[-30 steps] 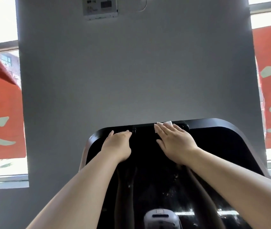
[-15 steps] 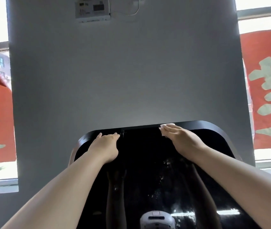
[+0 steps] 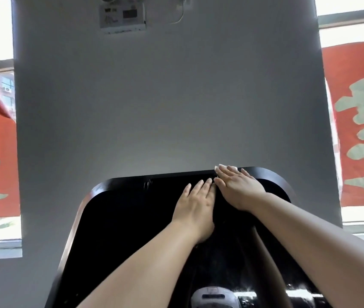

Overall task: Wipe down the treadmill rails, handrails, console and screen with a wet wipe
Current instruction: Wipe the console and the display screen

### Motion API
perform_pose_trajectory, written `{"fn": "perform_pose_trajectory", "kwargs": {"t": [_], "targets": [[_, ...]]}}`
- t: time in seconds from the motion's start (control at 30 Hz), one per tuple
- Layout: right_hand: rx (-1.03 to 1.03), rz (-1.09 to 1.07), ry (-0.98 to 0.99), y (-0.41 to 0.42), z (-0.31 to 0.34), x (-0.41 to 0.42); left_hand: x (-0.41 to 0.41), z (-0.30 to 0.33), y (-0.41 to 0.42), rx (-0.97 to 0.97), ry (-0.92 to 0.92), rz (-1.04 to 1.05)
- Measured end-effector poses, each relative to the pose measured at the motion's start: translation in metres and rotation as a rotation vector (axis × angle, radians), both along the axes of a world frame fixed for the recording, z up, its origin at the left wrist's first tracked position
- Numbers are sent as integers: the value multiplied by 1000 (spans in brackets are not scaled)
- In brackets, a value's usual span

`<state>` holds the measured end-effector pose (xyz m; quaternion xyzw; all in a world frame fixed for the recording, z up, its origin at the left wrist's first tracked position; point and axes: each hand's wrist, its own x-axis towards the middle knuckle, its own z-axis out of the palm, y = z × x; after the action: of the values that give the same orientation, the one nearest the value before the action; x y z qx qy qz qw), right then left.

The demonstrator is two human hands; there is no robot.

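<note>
My right hand (image 3: 237, 189) lies flat with straight fingers, pressing the wet wipe (image 3: 217, 168) on the top edge of the black screen (image 3: 132, 218), my left hand (image 3: 195, 206) flat beside it, so next I probably sweep along this edge.

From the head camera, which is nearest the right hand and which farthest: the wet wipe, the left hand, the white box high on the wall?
1. Wet wipe: pressed under the right hand's fingers at the screen's top edge.
2. Left hand: flat on the screen, just to its left, fingertips almost touching it.
3. White box: high on the wall, far up and left.
</note>
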<state>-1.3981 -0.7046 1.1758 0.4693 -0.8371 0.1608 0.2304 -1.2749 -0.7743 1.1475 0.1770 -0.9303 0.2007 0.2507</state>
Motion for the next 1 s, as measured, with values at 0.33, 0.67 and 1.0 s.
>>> {"fn": "perform_pose_trajectory", "kwargs": {"t": [0.33, 0.67, 1.0], "targets": [[-5, -80, 17, 11, 4, -29, -1, 8, 3, -25, 16, 6], [21, -132, 112, 74, -21, -48, -14, 7, 9, -101, 45, 23], [-75, 37, 122, 67, -38, -37, -48, 17, 17, -110, -14, 30]]}}
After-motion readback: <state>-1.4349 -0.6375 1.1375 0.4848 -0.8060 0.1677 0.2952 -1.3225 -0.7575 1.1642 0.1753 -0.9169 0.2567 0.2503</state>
